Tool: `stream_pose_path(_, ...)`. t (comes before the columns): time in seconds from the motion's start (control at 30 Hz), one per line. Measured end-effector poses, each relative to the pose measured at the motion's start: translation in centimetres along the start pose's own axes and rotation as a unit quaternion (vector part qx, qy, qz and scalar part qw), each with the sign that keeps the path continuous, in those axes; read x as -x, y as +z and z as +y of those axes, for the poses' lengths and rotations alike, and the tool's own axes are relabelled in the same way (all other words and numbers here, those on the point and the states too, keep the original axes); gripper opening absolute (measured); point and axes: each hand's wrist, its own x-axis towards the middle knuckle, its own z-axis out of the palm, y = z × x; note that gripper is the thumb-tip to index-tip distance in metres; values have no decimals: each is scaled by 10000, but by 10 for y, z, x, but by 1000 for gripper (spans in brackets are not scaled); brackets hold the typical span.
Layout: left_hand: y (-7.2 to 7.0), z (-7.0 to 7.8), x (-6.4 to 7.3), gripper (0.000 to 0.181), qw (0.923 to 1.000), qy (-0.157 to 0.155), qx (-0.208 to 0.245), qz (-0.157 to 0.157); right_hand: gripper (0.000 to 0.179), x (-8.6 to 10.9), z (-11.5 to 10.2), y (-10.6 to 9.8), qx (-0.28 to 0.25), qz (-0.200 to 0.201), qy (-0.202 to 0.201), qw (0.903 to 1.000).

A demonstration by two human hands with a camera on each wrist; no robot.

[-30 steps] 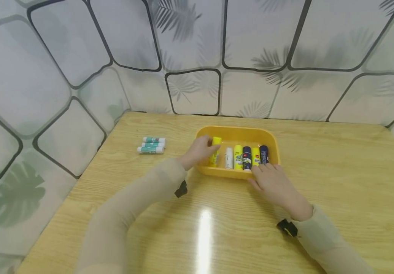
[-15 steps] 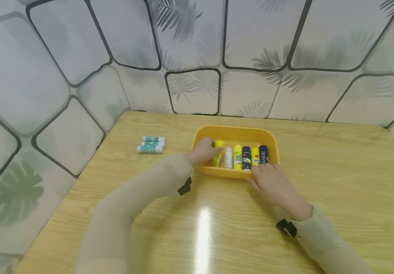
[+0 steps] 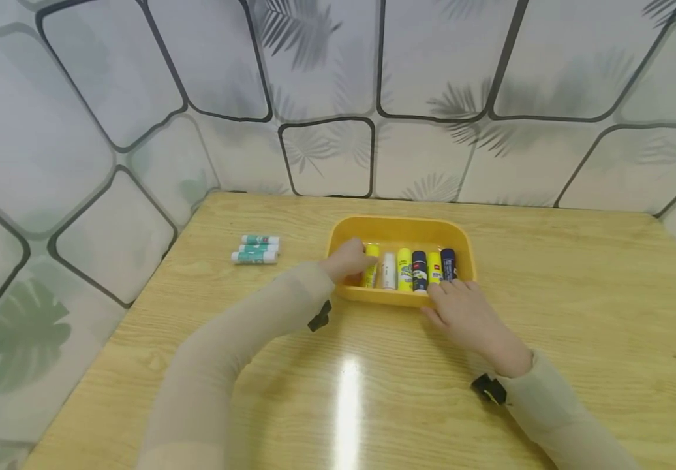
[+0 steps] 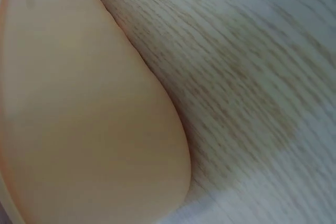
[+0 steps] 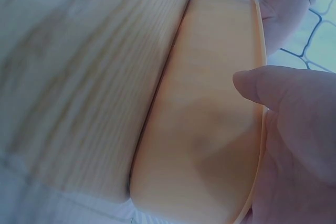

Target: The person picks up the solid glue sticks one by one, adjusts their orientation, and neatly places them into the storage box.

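A yellow-orange plastic bin stands on the wooden table, with a row of glue sticks lying in it. At its left end, my left hand reaches over the rim and holds the leftmost yellow glue stick, thumb across it. Beside that lie a white glue stick, another yellow one, a navy one and more yellow and navy. My right hand grips the bin's front right rim; in the right wrist view its thumb presses the outer wall while the fingers go inside, mostly hidden.
To the left of the bin, several green-and-white glue sticks lie together on the table. A patterned wall rises behind the table's back edge. The left wrist view shows mostly the bin's outer wall and the tabletop.
My left hand has lowered the yellow glue stick and brought it in next to the white one, lining it up with the row. The right hand stays at the rim.
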Motion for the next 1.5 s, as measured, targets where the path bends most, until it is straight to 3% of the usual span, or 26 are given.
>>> stream_pose_path(0.23,2,0,-1,20,10000,-69,9,-54,22,0,0,0,2,34,-1,10000)
stream_pose_path(0.47,6,-2,-2,29,9995,199,-199,-115,22,0,0,0,36,51,-41,10000)
stream_pose_path(0.6,7,-2,-1,30,9997,194,-110,-127,23,0,0,-1,45,64,-36,10000)
stream_pose_path(0.9,8,-3,2,11,9991,359,79,-190,23,0,0,1,61,61,-17,10000)
stream_pose_path(1.07,11,-2,1,31,9988,344,260,-224,24,0,0,1,90,72,-24,9999)
stream_pose_path(1.5,13,-1,0,34,9987,273,337,-250,24,0,0,2,122,86,-45,9999)
